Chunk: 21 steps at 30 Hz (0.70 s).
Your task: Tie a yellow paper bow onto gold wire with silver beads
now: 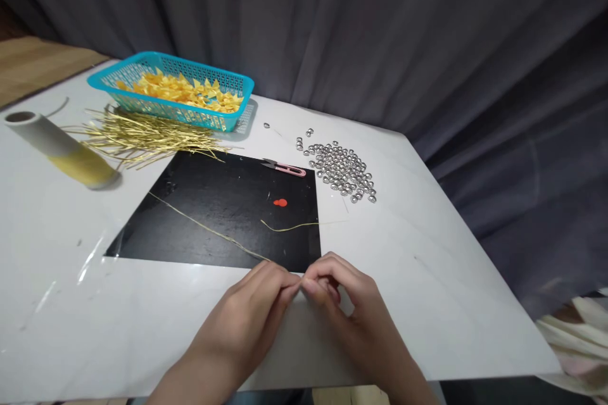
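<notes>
A thin gold cord [204, 226] runs slantwise over the black mat [213, 190] and into the fingers of my left hand [251, 310], which are pinched closed on it. My right hand [354, 304] is also closed in a pinch, its fingertips meeting those of the left at the mat's front edge. Whatever lies between the right fingertips is hidden. Just beyond the hands, a shorter gold thread [294, 226] crosses the mat's right edge. A small red piece [280, 202] and pink-handled thread snips [285, 168] lie farther back on the mat.
Silver beads [339, 168] are heaped right of the mat. At the back left, a blue basket [244, 87] holds yellow folded pieces [183, 92], with a bundle of gold strands [142, 133] before it. A white-and-yellow tube [61, 149] leans at left. Grey curtain [304, 25] hangs behind the white table [427, 278].
</notes>
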{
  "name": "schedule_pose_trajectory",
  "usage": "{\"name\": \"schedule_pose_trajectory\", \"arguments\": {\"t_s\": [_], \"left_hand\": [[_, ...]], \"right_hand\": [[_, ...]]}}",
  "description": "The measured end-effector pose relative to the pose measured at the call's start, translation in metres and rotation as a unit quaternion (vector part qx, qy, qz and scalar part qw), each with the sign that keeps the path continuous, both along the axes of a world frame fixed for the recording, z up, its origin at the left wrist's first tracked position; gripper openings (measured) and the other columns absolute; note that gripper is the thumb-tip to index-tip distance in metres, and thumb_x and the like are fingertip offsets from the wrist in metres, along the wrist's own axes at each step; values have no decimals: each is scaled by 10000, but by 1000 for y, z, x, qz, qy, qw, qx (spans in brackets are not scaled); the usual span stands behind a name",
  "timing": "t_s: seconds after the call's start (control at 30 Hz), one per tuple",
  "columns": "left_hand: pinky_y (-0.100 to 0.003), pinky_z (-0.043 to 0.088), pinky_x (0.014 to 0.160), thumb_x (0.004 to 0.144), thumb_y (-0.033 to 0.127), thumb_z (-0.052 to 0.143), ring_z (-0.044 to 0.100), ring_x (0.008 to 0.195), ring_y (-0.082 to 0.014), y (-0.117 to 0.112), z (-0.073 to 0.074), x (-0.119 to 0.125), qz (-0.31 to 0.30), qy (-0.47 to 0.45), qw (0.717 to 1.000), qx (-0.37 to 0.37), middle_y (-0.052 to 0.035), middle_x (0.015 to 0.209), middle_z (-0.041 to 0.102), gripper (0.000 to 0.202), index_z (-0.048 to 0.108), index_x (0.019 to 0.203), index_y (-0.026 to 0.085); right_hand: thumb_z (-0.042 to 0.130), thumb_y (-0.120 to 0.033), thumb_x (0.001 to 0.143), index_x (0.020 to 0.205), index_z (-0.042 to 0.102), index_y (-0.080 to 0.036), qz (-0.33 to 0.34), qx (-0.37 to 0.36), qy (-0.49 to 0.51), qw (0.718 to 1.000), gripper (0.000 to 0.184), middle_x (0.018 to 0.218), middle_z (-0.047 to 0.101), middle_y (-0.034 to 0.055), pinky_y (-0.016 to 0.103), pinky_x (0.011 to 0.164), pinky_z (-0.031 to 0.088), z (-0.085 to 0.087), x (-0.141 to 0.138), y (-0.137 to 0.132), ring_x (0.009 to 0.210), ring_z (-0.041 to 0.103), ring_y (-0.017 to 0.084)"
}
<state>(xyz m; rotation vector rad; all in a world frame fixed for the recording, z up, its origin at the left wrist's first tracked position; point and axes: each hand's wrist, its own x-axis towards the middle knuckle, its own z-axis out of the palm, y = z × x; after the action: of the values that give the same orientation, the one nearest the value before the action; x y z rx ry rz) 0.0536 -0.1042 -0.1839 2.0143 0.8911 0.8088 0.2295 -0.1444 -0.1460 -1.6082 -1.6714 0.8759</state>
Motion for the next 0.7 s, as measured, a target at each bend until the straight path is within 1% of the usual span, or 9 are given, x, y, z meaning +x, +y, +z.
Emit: {"name": "schedule_pose_trajectory", "arguments": {"t_s": [0.07,0.13,0.23,0.3,0.4,0.5,0.6,0.67,0.7], "left_hand": [[-168,468,692,962,163,459,647,732,-96,-1,0,-1,10,-7,999,-30,49,793,672,190,614,893,247],[-160,464,661,956,189,480,642,709,-93,-2,1,-2,19,-20,998,-64,48,777,675,168,614,869,240],[-161,455,630,940,231,521,627,674,-98,-3,2,-4,39,-51,989,-130,43,739,680,155,621,822,227],[-169,447,620,927,256,544,608,656,-103,-4,4,-5,52,-72,981,-172,37,710,668,167,625,786,217],[-177,434,601,909,288,565,573,625,-106,-5,8,-8,53,-87,972,-211,32,682,647,179,632,765,207],[-174,429,590,901,278,566,574,615,-105,-5,13,-11,38,-93,970,-223,29,678,657,163,654,782,209],[-170,426,583,886,259,567,572,600,-102,-5,16,-12,50,-96,967,-229,35,649,646,164,662,761,210],[-169,427,585,880,262,567,569,600,-102,-5,17,-12,63,-94,966,-231,36,641,639,169,660,749,209],[-167,429,584,879,267,566,569,600,-102,-5,17,-13,59,-92,968,-227,37,640,637,170,661,749,209]], "right_hand": [[499,-211,970,879,589,-225,31,16,-10,999,128,807,595,-11,236,619,417,-1,1,-2,674,520,114],[508,-202,970,991,574,-242,58,42,-9,997,80,878,613,-7,230,639,444,-2,3,-3,689,539,108],[549,-191,960,1190,545,-285,82,86,11,993,248,955,648,1,223,676,490,-6,4,-3,715,582,105],[577,-180,951,1238,552,-304,88,112,23,990,314,969,679,4,215,682,505,-9,4,-2,737,610,108],[614,-156,928,1167,622,-302,82,142,36,986,280,938,712,0,196,640,501,-10,0,1,743,637,107],[613,-126,919,1055,666,-277,77,161,44,983,210,900,721,0,194,647,501,-10,-4,3,756,660,110],[566,-103,931,1005,633,-256,92,159,33,982,182,877,710,-5,199,671,490,-10,-7,4,755,655,107],[517,-94,938,989,588,-246,105,162,10,981,175,848,684,-10,207,657,463,-10,-8,4,726,623,106],[493,-92,938,979,564,-241,113,166,-4,980,170,831,666,-10,214,646,447,-10,-9,4,709,600,108]]}}
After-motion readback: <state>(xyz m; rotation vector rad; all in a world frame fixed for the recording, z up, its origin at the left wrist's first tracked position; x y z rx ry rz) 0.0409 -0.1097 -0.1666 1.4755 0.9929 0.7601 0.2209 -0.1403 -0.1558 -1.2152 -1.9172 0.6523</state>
